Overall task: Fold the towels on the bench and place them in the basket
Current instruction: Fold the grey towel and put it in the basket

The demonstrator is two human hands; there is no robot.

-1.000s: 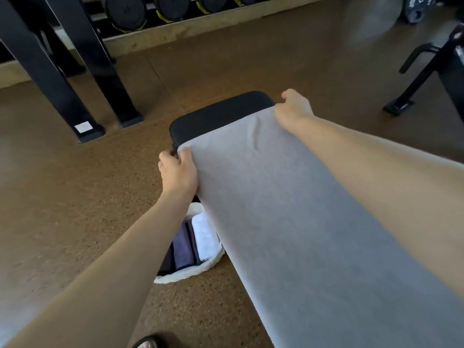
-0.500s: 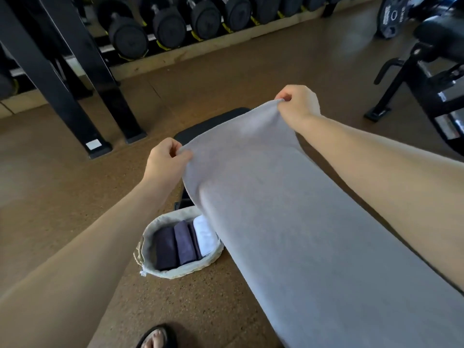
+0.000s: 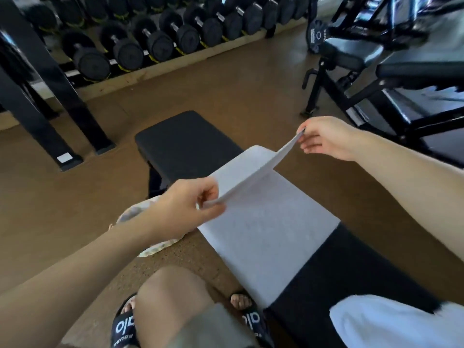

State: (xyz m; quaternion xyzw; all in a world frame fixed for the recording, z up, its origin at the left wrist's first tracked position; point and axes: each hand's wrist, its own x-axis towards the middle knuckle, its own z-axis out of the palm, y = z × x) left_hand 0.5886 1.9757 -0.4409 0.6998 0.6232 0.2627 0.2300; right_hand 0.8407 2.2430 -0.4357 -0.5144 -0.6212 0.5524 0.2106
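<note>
Since half a second before, both hands had carried the grey towel's (image 3: 266,222) far edge back toward the person, baring the far end of the bench (image 3: 185,141). The left hand (image 3: 190,209) and right hand (image 3: 324,136) each pinched a corner, the flap raised over the half lying on the bench. The first fold looked half made. The basket (image 3: 130,214), left of the bench, sat mostly hidden; another white towel (image 3: 391,320) waited at the bench's near end.

One grey towel (image 3: 266,222), one white towel (image 3: 391,320), one bench (image 3: 185,144), one basket (image 3: 140,214), two hands, two sandals.
</note>
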